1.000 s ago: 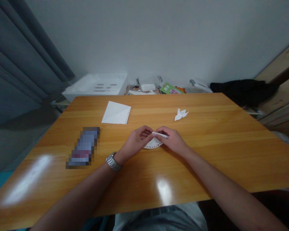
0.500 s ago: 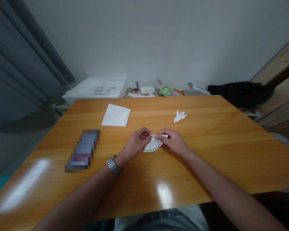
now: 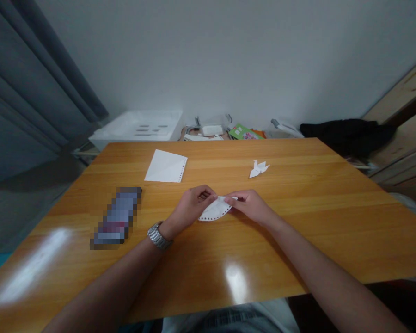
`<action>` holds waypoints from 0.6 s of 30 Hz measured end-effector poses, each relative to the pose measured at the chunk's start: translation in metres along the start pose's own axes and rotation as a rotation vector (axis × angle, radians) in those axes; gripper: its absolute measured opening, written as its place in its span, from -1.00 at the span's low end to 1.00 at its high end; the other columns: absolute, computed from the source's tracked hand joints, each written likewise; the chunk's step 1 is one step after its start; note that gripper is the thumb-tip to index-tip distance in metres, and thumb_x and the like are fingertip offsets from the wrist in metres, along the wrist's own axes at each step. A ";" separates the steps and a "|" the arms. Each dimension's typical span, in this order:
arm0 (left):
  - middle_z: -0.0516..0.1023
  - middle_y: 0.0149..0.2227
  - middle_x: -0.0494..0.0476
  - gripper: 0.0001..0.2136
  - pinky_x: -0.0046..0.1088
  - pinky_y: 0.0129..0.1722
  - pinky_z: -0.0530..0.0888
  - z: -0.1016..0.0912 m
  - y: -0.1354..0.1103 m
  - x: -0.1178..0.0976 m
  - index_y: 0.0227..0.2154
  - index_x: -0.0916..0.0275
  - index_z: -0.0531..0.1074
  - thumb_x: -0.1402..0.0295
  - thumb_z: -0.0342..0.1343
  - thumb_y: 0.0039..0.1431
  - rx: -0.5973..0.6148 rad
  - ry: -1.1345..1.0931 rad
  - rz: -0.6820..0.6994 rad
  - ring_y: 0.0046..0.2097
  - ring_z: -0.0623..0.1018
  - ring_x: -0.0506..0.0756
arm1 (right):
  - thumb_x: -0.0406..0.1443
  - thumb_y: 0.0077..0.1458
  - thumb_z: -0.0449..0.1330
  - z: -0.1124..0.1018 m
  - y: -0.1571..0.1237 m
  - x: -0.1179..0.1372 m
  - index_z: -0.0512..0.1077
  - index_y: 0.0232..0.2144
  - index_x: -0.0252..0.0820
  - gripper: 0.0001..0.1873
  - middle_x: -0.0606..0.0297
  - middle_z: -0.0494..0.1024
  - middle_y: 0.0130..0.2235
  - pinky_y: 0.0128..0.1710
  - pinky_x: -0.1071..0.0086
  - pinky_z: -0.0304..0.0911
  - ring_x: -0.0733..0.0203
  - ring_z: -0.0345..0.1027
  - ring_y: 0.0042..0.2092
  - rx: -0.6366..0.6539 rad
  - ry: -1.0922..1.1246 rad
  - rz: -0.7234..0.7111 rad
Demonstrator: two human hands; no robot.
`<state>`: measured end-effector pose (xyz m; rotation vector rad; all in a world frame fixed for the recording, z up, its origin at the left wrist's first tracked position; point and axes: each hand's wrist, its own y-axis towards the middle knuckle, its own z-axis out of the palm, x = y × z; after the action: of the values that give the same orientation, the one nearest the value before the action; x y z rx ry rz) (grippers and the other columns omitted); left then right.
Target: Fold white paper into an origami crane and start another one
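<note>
Both hands meet at the middle of the wooden table (image 3: 298, 240). My left hand (image 3: 189, 208), with a metal watch (image 3: 157, 236) on its wrist, pinches the left end of a small white folded paper (image 3: 213, 212) with a perforated curved edge. My right hand (image 3: 251, 206) pinches the paper's right end with thumb and fingers. The paper lies low against the tabletop between them.
A folded white paper bird (image 3: 258, 169) sits farther back on the right. A flat white sheet (image 3: 166, 166) lies back left. A blurred dark rectangular object (image 3: 116, 217) lies to the left. Behind the table are a white box (image 3: 138, 125), clutter and dark cloth (image 3: 346, 129).
The paper has been lowered and flattened toward the table, showing more of its curved perforated edge. Both hands shifted slightly left and down.
</note>
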<state>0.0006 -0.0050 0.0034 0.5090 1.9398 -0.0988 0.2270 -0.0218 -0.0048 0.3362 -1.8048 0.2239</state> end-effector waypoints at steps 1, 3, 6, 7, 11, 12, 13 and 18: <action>0.62 -0.32 0.10 -0.76 -0.49 -0.32 0.47 -0.001 0.000 -0.001 -0.29 0.26 0.54 0.17 0.16 0.28 0.007 0.006 0.003 -0.31 0.56 0.05 | 0.03 0.17 0.25 -0.001 0.000 0.000 0.66 -0.28 -0.23 -0.56 0.15 0.70 -0.23 -0.17 0.24 0.37 0.09 0.52 -0.24 0.015 0.001 0.000; 0.62 -0.32 0.10 -0.75 -0.49 -0.33 0.46 -0.002 -0.001 -0.002 -0.30 0.27 0.54 0.16 0.16 0.28 0.024 0.008 0.002 -0.31 0.57 0.05 | 0.03 0.18 0.24 -0.002 -0.001 0.001 0.66 -0.27 -0.23 -0.56 0.15 0.70 -0.23 -0.16 0.24 0.38 0.10 0.52 -0.24 0.036 0.007 0.002; 0.63 -0.31 0.11 -0.77 -0.49 -0.31 0.48 -0.001 -0.003 -0.004 -0.27 0.27 0.54 0.19 0.15 0.29 0.041 0.013 -0.001 -0.29 0.58 0.05 | 0.02 0.19 0.24 -0.002 -0.002 0.000 0.67 -0.22 -0.20 -0.57 0.15 0.70 -0.19 -0.10 0.22 0.38 0.08 0.54 -0.19 0.057 0.023 0.002; 0.63 -0.29 0.11 -0.79 -0.48 -0.28 0.49 -0.001 -0.003 -0.005 -0.25 0.26 0.54 0.21 0.15 0.29 0.045 0.021 0.007 -0.27 0.59 0.05 | 0.02 0.20 0.23 -0.002 -0.002 -0.001 0.66 -0.19 -0.18 -0.57 0.15 0.70 -0.18 -0.07 0.21 0.38 0.07 0.54 -0.16 0.069 0.023 -0.002; 0.64 -0.24 0.12 -0.83 -0.44 -0.18 0.50 -0.001 -0.005 -0.006 -0.24 0.23 0.56 0.25 0.16 0.29 0.073 0.101 0.068 -0.22 0.60 0.07 | 0.00 0.24 0.20 0.002 -0.002 -0.005 0.66 -0.16 -0.15 -0.60 0.14 0.70 -0.15 -0.05 0.20 0.38 0.06 0.55 -0.14 0.105 -0.019 -0.034; 0.64 -0.24 0.12 -0.83 -0.43 -0.19 0.50 -0.001 -0.006 -0.007 -0.25 0.23 0.56 0.25 0.16 0.29 0.079 0.127 0.071 -0.22 0.60 0.07 | -0.01 0.25 0.19 0.003 -0.001 -0.006 0.66 -0.17 -0.15 -0.61 0.15 0.70 -0.15 -0.08 0.22 0.39 0.07 0.55 -0.15 0.101 -0.045 -0.044; 0.64 -0.25 0.13 -0.83 -0.43 -0.21 0.50 -0.001 -0.006 -0.008 -0.26 0.23 0.55 0.24 0.16 0.29 0.082 0.152 0.069 -0.23 0.59 0.08 | -0.02 0.25 0.19 0.003 -0.001 -0.007 0.65 -0.18 -0.14 -0.62 0.15 0.70 -0.16 -0.10 0.23 0.39 0.07 0.55 -0.16 0.088 -0.080 -0.058; 0.63 -0.26 0.13 -0.79 -0.43 -0.27 0.48 -0.002 -0.009 -0.013 -0.26 0.23 0.54 0.19 0.15 0.29 0.103 0.250 0.076 -0.25 0.58 0.09 | -0.05 0.26 0.18 0.005 -0.002 -0.006 0.66 -0.23 -0.15 -0.65 0.21 0.71 -0.23 -0.24 0.30 0.35 0.10 0.53 -0.25 0.082 -0.242 -0.097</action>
<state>-0.0005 -0.0170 0.0146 0.6892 2.1644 -0.0899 0.2247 -0.0245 -0.0124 0.5270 -2.0145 0.1960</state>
